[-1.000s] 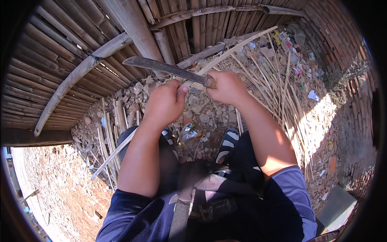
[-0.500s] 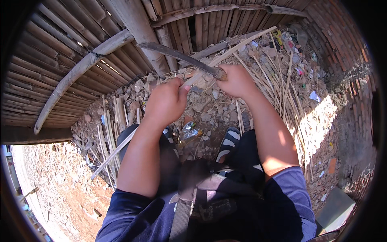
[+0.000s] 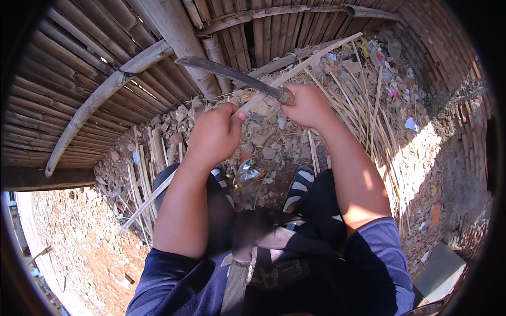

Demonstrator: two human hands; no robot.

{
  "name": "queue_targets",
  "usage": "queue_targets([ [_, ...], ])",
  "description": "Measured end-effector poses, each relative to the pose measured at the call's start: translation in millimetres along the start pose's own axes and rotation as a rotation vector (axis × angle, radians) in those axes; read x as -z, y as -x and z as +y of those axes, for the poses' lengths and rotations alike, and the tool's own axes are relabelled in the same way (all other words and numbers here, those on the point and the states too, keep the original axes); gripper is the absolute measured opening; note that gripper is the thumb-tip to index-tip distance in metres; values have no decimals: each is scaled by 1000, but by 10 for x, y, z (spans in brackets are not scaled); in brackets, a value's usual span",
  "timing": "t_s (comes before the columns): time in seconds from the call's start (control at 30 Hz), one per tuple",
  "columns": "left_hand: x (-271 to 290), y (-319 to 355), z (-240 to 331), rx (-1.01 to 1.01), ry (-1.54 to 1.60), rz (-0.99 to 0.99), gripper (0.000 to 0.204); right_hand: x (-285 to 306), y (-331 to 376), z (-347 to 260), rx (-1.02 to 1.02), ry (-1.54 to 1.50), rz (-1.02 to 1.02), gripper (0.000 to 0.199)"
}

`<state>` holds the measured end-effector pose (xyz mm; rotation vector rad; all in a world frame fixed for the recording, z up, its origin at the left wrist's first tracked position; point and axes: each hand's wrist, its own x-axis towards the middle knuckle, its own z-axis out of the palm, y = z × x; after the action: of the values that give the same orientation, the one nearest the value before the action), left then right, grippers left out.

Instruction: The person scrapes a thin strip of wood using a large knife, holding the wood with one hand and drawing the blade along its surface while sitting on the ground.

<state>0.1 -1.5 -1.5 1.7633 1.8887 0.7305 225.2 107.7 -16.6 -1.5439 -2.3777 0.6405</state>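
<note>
left hand [image 3: 213, 134] fisted round long bamboo strip [image 3: 295, 71] | right hand [image 3: 308, 105] clenched on knife [image 3: 232, 73] handle, blade against strip | bamboo fence [image 3: 79, 68] behind, rubble [image 3: 263, 147] below

the bamboo strip [image 3: 295, 71] is hidden inside the left hand [image 3: 213, 134]; knife handle inside the right hand [image 3: 308, 105].

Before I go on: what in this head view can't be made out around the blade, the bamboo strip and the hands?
- Blade's handle: hidden inside the right hand.
- Where the long blade meets the bamboo strip: covered by that fist.
- Strip's middle: hidden under the left hand and forearm.
- Feet: only striped shoes show, partly behind the legs.
- Lap area: blurred dark patch.
- Litter by the brick wall: too small.
</note>
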Motion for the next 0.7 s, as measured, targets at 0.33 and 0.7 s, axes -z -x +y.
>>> queue_targets([
  [0.33, 8, -16, 6, -47, -13, 0, 28, 23, -70, 281, -158, -174, 60, 45],
  [0.7, 17, -7, 32, -56, -3, -15, 27, 71, -51, 289, -72, -138, -37, 39],
])
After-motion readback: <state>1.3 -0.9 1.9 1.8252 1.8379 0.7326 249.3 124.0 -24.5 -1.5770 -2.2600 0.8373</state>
